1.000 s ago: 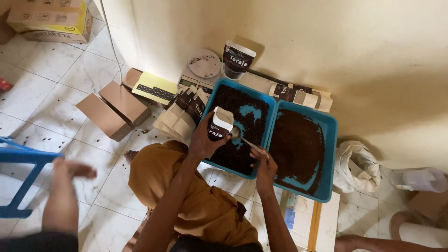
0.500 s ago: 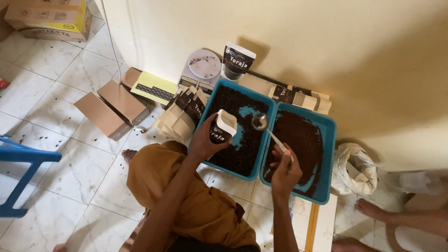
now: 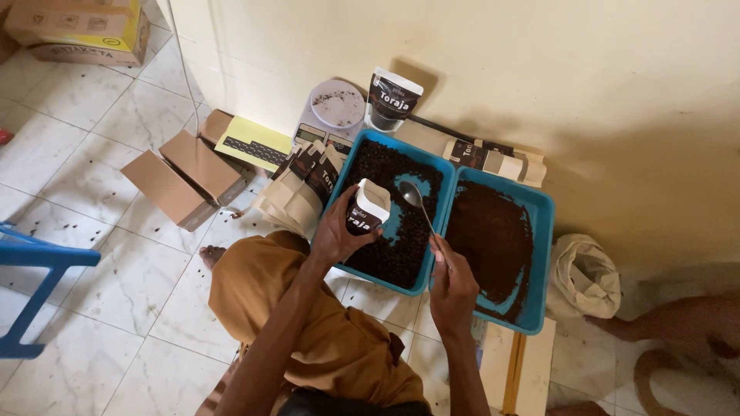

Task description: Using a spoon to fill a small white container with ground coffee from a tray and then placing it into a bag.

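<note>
Blue plastic trays sit side by side on the white tile floor next to a cream wall. The left blue tray [image 3: 351,166] holds dark coffee beans, and the right blue tray [image 3: 544,231] holds fine dark brown powder. The left hand [image 3: 337,235] is wrapped around a small black and white paper pouch [image 3: 366,208], holding it upright with its top open, just over the near left side of the bean tray. The right hand [image 3: 453,286] is closed around the handle of a long silver metal spoon [image 3: 416,202]. The spoon's bowl hangs over the beans, just beside the pouch's open top. A stack of flat pouches [image 3: 304,181] of the same kind leans against the left tray. Behind the trays stand a round white kitchen scale [image 3: 333,108] and one filled pouch standing up [image 3: 391,100] by the wall. An open brown cardboard box [image 3: 189,173] lies to the left. A lumpy cream cloth sack [image 3: 586,277] sits to the right of the powder tray.
</note>
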